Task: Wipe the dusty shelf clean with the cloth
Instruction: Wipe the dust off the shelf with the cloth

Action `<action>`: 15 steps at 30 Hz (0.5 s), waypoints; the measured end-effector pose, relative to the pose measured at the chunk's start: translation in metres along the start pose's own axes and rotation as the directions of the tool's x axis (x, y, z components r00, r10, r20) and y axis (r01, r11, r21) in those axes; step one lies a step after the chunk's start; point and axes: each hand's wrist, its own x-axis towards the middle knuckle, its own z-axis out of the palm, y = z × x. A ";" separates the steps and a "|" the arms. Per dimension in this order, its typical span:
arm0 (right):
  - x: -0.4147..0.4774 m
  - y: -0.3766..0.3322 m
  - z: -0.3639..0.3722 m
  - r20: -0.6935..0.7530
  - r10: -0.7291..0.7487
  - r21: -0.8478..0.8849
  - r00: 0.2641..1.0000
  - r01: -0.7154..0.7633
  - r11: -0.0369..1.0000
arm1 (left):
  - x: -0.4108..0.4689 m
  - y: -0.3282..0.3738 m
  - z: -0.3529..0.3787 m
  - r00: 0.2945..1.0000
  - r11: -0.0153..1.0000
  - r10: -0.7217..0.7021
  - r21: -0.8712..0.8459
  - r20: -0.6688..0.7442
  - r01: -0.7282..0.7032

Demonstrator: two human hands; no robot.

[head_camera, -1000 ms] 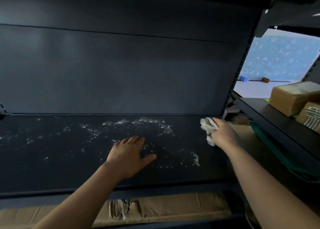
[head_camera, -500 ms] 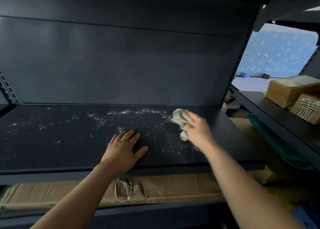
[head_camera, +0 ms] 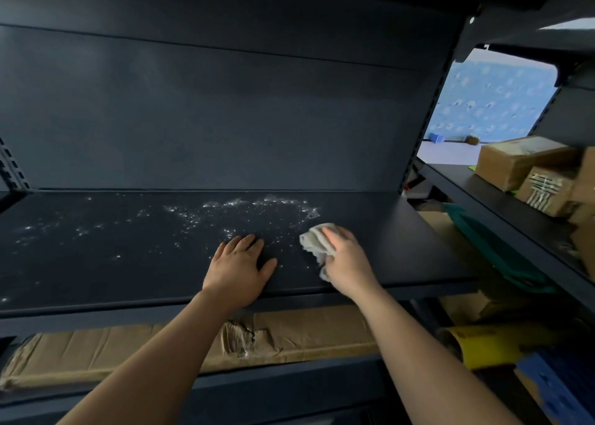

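Observation:
A dark metal shelf (head_camera: 402, 247) runs across the view, with white dust (head_camera: 244, 212) scattered over its middle and left. My right hand (head_camera: 346, 259) grips a crumpled pale cloth (head_camera: 314, 242) and holds it on the shelf surface just right of centre, at the right edge of the dust. My left hand (head_camera: 240, 270) rests flat on the shelf near its front edge, fingers spread, a short way left of the cloth. The shelf to the right of the cloth looks free of dust.
A flat cardboard box (head_camera: 289, 334) lies on the level below. To the right, a second shelf unit (head_camera: 502, 199) carries brown parcels (head_camera: 521, 160). A dark back panel (head_camera: 209, 119) closes the rear. Yellow and blue items (head_camera: 502, 344) sit low at the right.
My right hand has swept the cloth leftwards from the right end of the shelf into the dust. My left hand has stayed flat on the shelf.

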 end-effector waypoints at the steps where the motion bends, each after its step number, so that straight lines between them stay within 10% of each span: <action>1: 0.000 -0.009 0.005 0.029 -0.007 0.137 1.000 0.003 0.991 | -0.002 -0.003 -0.003 1.000 1.000 0.005 -0.011 -0.002 -0.005; 6: 0.008 0.002 -0.036 -0.263 0.136 0.091 0.955 -0.116 0.989 | -0.016 -0.054 -0.025 0.997 0.999 -0.031 0.011 -0.074 0.032; 10: -0.011 0.001 -0.030 -0.211 0.257 -0.196 0.943 -0.298 0.934 | -0.021 -0.100 -0.035 0.991 0.991 -0.114 0.056 -0.065 0.118; 15: -0.015 -0.050 0.029 -0.142 0.103 -0.228 0.985 -0.134 0.964 | -0.024 -0.128 -0.036 0.989 0.989 -0.137 0.043 -0.058 0.140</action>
